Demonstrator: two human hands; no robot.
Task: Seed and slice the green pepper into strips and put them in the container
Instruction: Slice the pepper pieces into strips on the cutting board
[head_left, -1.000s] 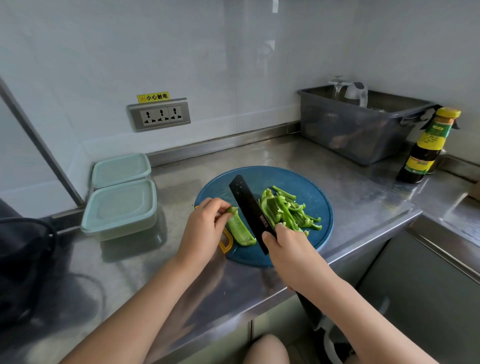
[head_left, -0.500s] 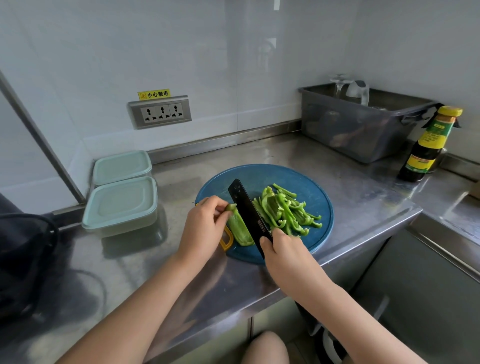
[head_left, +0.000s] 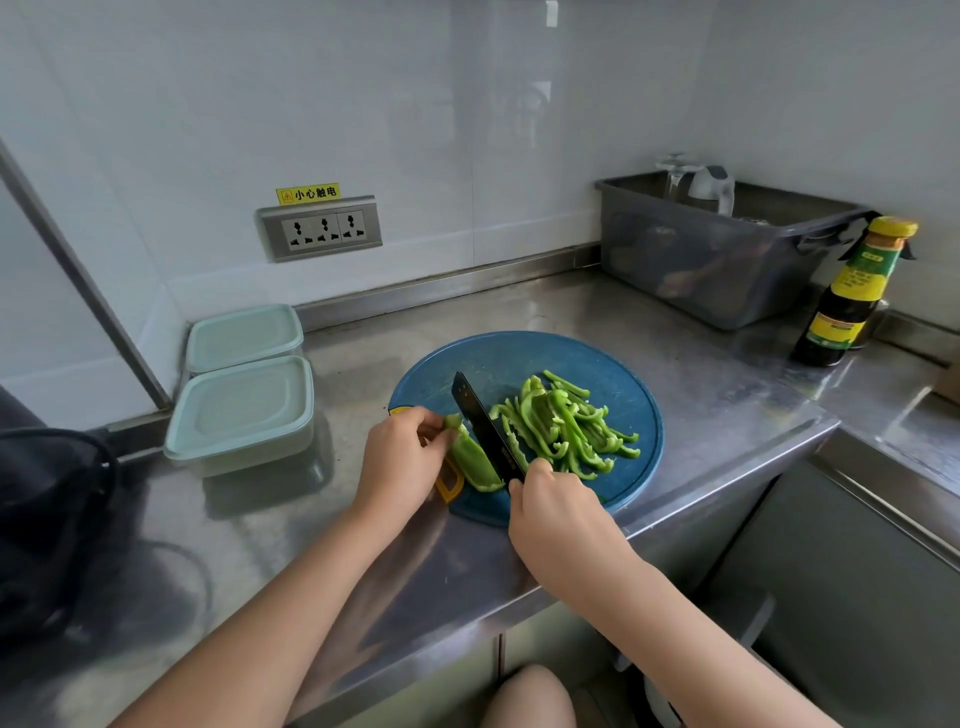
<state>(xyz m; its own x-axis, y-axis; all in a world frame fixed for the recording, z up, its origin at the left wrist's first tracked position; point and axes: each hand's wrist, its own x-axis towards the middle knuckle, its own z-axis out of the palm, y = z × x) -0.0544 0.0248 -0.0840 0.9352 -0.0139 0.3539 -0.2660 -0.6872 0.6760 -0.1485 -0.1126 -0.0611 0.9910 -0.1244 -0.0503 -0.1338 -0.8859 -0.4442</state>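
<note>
A round blue cutting board (head_left: 519, 358) lies on the steel counter. On it my left hand (head_left: 397, 460) pinches the far end of a green pepper piece (head_left: 475, 462). My right hand (head_left: 553, 512) grips the handle of a black knife (head_left: 480, 423), whose blade lies against the piece's right edge. A pile of cut green strips (head_left: 566, 426) lies right of the blade. Two lidded pale-green containers (head_left: 244, 415) sit to the left, one behind the other.
A grey plastic tub (head_left: 717, 254) with a glass in it stands at the back right. A dark sauce bottle (head_left: 847, 296) with a yellow cap stands beside it. A wall socket (head_left: 319, 228) is behind. The counter edge runs just below the board. A dark bag (head_left: 47, 519) lies far left.
The knife has shifted left on the pepper piece and come down along its right edge. The strip pile has grown slightly. My left hand keeps its hold.
</note>
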